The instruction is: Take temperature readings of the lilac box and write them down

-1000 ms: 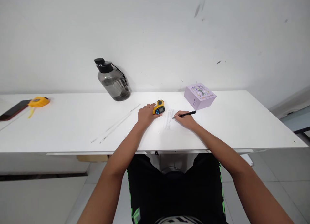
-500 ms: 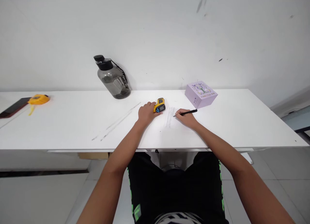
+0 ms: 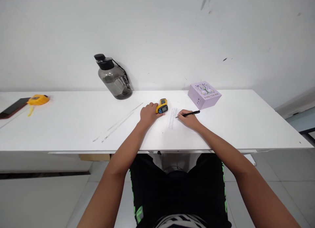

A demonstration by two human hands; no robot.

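The fingers of the right hand point(image 3: 190, 119) pinch a black pen point(image 3: 193, 113) near its tip, its barrel slanting away over the hand to the right. The tip appears to meet a white sheet point(image 3: 171, 120), though contact is too small to confirm. The fingers of the left hand point(image 3: 148, 112) are wrapped around the handle of a yellow handheld device point(image 3: 162, 106), its small screen turned up and its thumb side just left of the sheet.

Bands of small marks already cover part of the sheet, too small to read, with the pen at their right-hand side. I judge the writing to be under way and unfinished, since the pen is poised at the marks; how much remains cannot be told, as the sheet's edges blend into the bench point(image 3: 246, 123).

The right hand lies on its outer side, wrist low, its forearm slanting in across the bench's near edge. The left hand is palm down, its forearm mirroring the other; both elbows sit out past that edge, above the dark trousers point(image 3: 179, 195).

Farther out, a lilac box point(image 3: 204, 95) stands beyond the right hand, and a grey bottle point(image 3: 115, 82) stands by the wall point(image 3: 157, 34). At the far left, a yellow tape measure point(image 3: 38, 99) sits beside a dark flat object point(image 3: 14, 107).
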